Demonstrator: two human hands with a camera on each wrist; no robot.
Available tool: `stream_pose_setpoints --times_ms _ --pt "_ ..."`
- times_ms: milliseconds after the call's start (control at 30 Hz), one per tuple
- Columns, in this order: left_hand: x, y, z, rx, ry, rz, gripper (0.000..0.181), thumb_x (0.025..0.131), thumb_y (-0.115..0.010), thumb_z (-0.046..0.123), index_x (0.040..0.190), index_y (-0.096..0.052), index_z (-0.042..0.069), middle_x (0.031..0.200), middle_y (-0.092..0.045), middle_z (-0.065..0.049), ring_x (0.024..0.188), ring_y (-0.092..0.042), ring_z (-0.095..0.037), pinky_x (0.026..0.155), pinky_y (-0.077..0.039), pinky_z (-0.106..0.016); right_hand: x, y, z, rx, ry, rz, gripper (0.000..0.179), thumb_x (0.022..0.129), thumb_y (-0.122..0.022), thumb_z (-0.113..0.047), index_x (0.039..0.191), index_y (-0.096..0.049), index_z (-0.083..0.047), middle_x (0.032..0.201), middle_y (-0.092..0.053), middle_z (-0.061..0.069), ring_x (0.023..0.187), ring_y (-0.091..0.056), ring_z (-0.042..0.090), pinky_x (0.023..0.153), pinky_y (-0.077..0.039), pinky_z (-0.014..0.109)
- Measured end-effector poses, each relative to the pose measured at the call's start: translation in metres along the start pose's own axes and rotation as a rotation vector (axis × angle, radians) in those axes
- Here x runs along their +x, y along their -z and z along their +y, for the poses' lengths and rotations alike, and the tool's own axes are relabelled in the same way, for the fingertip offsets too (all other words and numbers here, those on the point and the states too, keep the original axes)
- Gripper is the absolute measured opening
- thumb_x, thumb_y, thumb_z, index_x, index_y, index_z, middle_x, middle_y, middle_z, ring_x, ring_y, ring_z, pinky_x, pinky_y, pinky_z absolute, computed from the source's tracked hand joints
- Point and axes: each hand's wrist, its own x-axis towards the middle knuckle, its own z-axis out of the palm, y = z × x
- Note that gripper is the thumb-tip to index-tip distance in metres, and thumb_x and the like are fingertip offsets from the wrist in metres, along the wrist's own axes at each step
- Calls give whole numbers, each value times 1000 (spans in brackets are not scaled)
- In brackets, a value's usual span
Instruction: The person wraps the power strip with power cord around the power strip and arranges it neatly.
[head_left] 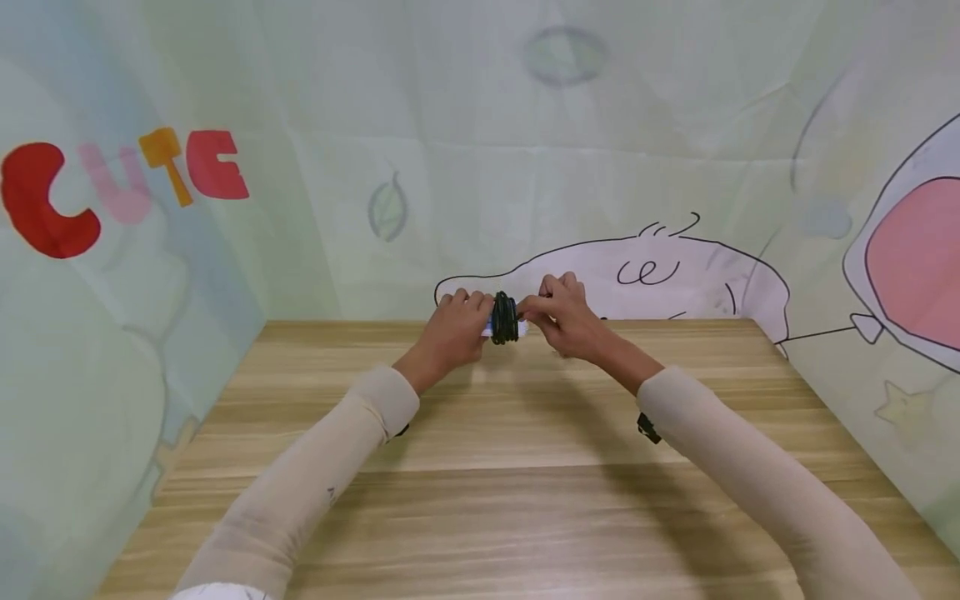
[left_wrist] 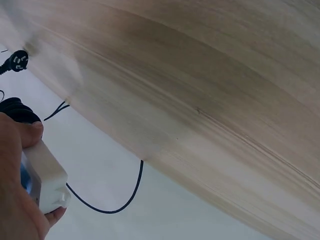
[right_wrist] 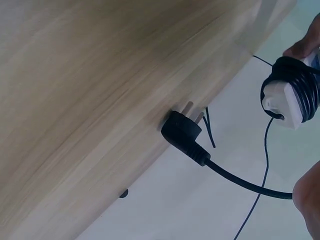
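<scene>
My left hand [head_left: 453, 329] grips a white power strip [left_wrist: 48, 172], its thumb close to the coils. A black power cord [head_left: 505, 318] is wound in several turns round the strip's body. On the right, my right hand [head_left: 567, 317] pinches the loose length of that cord between thumb and fingers. From this hand the cord runs out to a black plug [right_wrist: 181, 131] with metal pins, which hangs free in the right wrist view. Part of the strip is hidden behind the left palm and the coils.
A wood-grain table [head_left: 510, 517] stretches below both arms, and its far edge lies near the hands. Printed fabric walls [head_left: 480, 108] stand behind and on both sides. Thin dark cables [left_wrist: 112, 212] show beyond the table edge in the wrist views.
</scene>
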Motion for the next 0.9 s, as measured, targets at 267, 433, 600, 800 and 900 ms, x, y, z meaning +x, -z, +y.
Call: stream_pose_setpoints --times_ms 267,433,600,800,900 --pt "-2 3 5 -67 -90 5 53 100 -86 23 141 -64 -2 131 -75 -18 114 -71 -38 100 -63 -54 14 0 1 33 -122 -11 12 106 -73 -13 112 -83 -13 91 -57 13 86 -33 25 83 -22 44" --pt "-1 6 5 -87 -152 37 56 97 -89 23 142 -64 -1 134 -75 -16 118 -71 -37 103 -63 -52 20 0 7 125 -208 -13 15 106 -73 -11 113 -86 -10 98 -64 14 89 -42 31 87 -24 44" --pt "-4 9 5 -79 -219 75 55 99 -86 24 141 -63 -3 133 -74 -17 118 -72 -37 102 -63 -52 24 -1 12 223 -282 -16 14 102 -77 -6 111 -87 -4 105 -69 16 99 -55 35 92 -34 40" --pt "-6 12 4 -105 -247 151 54 98 -85 22 140 -64 -4 130 -76 -18 115 -73 -37 99 -64 -51 25 -4 13 324 -334 19 17 105 -74 -4 116 -87 -1 111 -72 18 104 -63 29 90 -50 31" --pt "-4 14 5 -154 -240 156 53 98 -85 21 140 -65 -5 132 -76 -19 117 -73 -38 100 -64 -52 24 -6 17 309 -333 39 20 108 -70 -2 121 -85 0 113 -75 20 106 -68 31 91 -54 29"
